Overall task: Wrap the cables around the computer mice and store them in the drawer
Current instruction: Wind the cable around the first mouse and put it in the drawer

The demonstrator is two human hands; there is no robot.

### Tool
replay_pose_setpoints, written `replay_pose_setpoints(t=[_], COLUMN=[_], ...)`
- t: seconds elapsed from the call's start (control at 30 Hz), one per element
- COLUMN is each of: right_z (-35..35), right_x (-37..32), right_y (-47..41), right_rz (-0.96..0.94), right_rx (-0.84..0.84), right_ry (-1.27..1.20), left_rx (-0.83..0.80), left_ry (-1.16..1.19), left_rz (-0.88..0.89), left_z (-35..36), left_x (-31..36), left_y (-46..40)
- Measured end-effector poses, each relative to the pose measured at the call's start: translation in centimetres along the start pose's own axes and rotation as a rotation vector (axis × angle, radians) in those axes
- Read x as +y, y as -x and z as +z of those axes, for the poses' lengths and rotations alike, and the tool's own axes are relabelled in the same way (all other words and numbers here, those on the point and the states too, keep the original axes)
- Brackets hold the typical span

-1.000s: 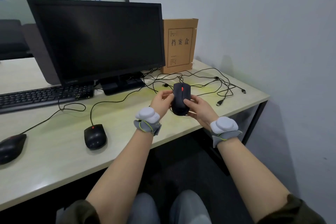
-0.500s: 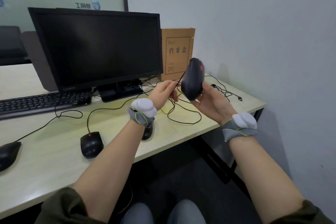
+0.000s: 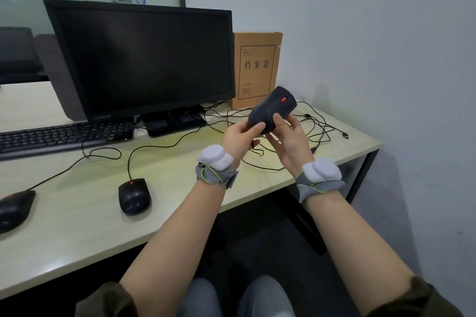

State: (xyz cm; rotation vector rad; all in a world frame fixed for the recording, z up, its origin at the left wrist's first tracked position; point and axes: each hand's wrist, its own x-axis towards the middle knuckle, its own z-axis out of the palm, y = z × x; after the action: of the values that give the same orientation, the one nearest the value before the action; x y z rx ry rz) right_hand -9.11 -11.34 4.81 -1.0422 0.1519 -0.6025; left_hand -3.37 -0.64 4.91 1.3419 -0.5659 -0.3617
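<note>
A black mouse with a red wheel [image 3: 271, 108] is held tilted above the desk's right part. My right hand [image 3: 289, 140] grips it from below, thumb on its near side. My left hand [image 3: 238, 137] grips its near end with the thumb on top. Its thin black cable [image 3: 260, 166] trails down onto the desk among tangled cables [image 3: 313, 123]. A second black mouse [image 3: 134, 195] lies near the front edge, and a third mouse [image 3: 14, 208] lies at the far left. No drawer is in view.
A black monitor [image 3: 144, 59] and keyboard [image 3: 61, 135] stand at the back of the pale desk [image 3: 77, 229]. A brown file box [image 3: 256, 67] leans by the wall on the right. USB plugs [image 3: 345, 134] lie near the desk's right edge.
The mouse was lifted off the desk, raised high in my right hand, then lowered a little. My left hand moved from the cable onto the mouse's near end.
</note>
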Motion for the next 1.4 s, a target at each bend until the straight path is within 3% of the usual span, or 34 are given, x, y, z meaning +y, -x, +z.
replay_pose_setpoints(t=[0.13, 0.23, 0.37, 0.43, 0.7, 0.77, 0.9, 1.03, 1.2, 1.3, 1.4], right_z=[0.4, 0.7, 0.2, -0.7, -0.2, 0.2, 0.7, 0.3, -0.4, -0.3, 0.1], right_x=[0.5, 1.3, 2.9, 3.4, -0.3, -1.8, -4.5, -6.3, -6.4, -4.5, -1.4], right_y=[0.3, 0.3, 1.2, 1.5, 2.1, 2.0, 1.1, -0.1, -0.6, 0.0, 0.9], right_rz=[-0.016, -0.003, 0.068, 0.011, -0.307, -0.351, -0.443, -0.441, -0.249, -0.127, 0.017], right_rx=[0.001, -0.09, -0.417, -0.42, -0.244, -0.268, -0.27, -0.251, -0.264, -0.186, -0.105], right_ry=[0.129, 0.281, 0.955, 1.056, 0.875, 0.917, 1.012, 0.998, 0.888, 0.62, 0.571], left_rx=[0.047, 0.05, 0.073, 0.113, 0.37, 0.32, 0.052, -0.169, -0.419, -0.405, -0.285], left_ry=[0.069, 0.133, 0.232, 0.233, -0.152, -0.317, -0.568, -0.344, -0.073, 0.147, 0.326], left_rz=[-0.019, 0.001, 0.074, 0.131, 0.181, 0.185, 0.085, -0.08, -0.136, -0.093, -0.018], left_z=[-0.3, -0.6, -1.7, -3.1, -8.3, -8.5, -8.3, -7.2, -5.9, -4.9, -3.6], left_x=[0.1, 0.8, 2.8, 3.9, 3.8, 3.1, 2.1, 2.0, 2.1, 2.6, 2.8], left_y=[0.0, 0.0, -0.4, -1.0, -2.0, -1.5, -0.6, 0.8, 1.9, 2.0, 1.5])
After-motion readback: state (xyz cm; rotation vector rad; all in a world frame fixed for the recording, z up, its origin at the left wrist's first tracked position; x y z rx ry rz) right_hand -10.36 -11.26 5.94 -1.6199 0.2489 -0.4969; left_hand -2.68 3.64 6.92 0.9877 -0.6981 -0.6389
